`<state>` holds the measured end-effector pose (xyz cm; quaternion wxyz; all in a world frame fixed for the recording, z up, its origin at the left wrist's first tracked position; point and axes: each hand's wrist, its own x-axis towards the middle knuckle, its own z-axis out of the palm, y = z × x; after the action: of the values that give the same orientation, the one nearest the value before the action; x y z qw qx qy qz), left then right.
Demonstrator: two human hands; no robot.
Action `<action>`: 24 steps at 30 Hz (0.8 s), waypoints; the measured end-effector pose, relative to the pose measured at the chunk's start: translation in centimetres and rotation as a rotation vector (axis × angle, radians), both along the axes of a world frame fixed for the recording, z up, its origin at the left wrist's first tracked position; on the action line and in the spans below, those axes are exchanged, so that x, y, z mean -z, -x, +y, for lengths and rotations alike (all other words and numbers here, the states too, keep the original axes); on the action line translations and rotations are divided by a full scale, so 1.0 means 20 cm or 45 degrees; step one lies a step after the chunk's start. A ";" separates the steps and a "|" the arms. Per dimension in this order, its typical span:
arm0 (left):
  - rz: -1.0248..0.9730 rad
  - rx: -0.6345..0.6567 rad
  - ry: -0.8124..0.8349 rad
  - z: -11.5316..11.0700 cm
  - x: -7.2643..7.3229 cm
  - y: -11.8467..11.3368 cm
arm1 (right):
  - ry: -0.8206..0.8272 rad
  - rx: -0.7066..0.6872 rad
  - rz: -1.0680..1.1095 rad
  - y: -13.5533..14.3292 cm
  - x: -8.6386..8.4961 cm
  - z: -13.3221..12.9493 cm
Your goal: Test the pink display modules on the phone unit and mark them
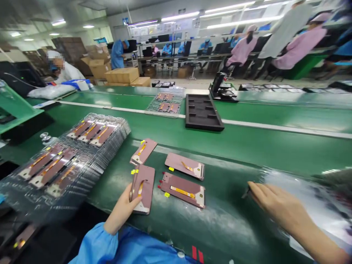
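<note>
My left hand (125,205) is closed on the left edge of a brownish-pink phone screen panel (146,190) on the green bench, thumb on top. Above that panel lies another panel (148,148) with yellow tabs. To its right are two more, an upper panel (178,163) and a lower panel (178,185) with red and yellow tabs and an orange flex cable. On the right, my right hand (275,201) reaches over the edge of a clear plastic sheet or bag (310,205). Its fingers are close together; a small dark thing shows by the fingertips, too blurred to identify.
A tall stack of clear trays (93,161) with panels stands at left. Behind are another clear tray (166,102), a black foam tray (203,112) and a black fixture (223,88). Cardboard boxes (122,75) and several people are farther back.
</note>
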<state>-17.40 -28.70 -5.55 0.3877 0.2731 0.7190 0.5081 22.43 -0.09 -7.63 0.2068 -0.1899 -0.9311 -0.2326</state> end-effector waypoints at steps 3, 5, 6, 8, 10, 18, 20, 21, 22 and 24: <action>0.227 -0.019 0.057 -0.05 0.06 -0.04 | 0.316 0.060 0.424 0.15 -0.14 -0.09; 0.522 0.024 0.176 -0.08 0.06 -0.07 | 0.658 0.076 0.656 0.32 -0.23 -0.19; 0.692 0.044 0.237 -0.10 0.06 -0.09 | 0.826 0.043 0.715 0.41 -0.26 -0.24; 0.973 0.070 0.340 -0.14 0.03 -0.11 | 1.165 -0.106 0.760 0.60 -0.31 -0.34; 1.122 0.086 0.391 -0.17 0.01 -0.12 | 1.452 -0.228 0.799 0.78 -0.33 -0.43; 1.237 0.451 -0.011 -0.05 -0.05 0.00 | 2.545 -0.136 1.015 1.26 -0.25 -0.66; 1.225 0.591 -0.048 0.04 -0.05 0.04 | 2.518 -0.142 1.055 1.30 -0.22 -0.69; 1.207 0.635 -0.038 0.08 -0.06 0.05 | 2.471 -0.152 1.071 1.31 -0.19 -0.70; 1.169 0.653 -0.019 0.11 -0.06 0.06 | 2.419 -0.158 1.079 1.31 -0.17 -0.71; 0.982 0.624 0.037 0.16 -0.08 0.07 | 2.311 -0.160 1.071 1.30 -0.13 -0.72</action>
<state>-18.85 -25.55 -3.97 0.2043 0.5991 0.7319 0.2524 -3.58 -14.44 -4.98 0.3079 -0.2932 -0.6157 0.6635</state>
